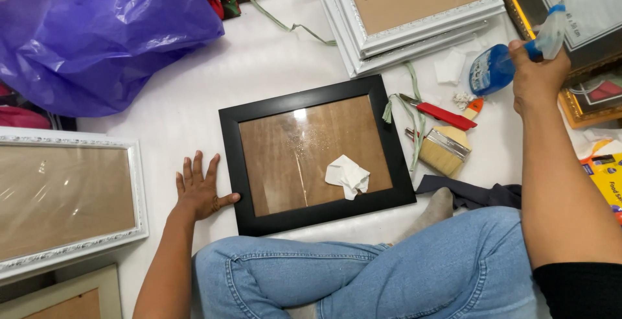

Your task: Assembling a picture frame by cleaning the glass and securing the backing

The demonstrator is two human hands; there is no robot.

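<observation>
Left hand (199,189): flat on the floor (259,66), fingers spread and grasping nothing, thumb touching the left edge of the black picture frame (234,163).
Right hand (536,76): clenched around the neck of a blue spray bottle (499,66), held up to the right of the frame, above the tools.
Black picture frame: lies flat on the white floor just in front of the crossed legs; fine droplets show on the glass near its middle.
Crumpled tissue (348,176): rests on the glass, lower right, touched by neither hand.
Nearby: a paintbrush (446,147) and a red-handled tool (444,114) just right of the frame; 1 stack of white frames (414,30) beyond.
Step in hand: wetting the glass, judging by the droplets.
Next move calls for: putting the bottle aside and taking the tissue, the left hand steadying the frame.
</observation>
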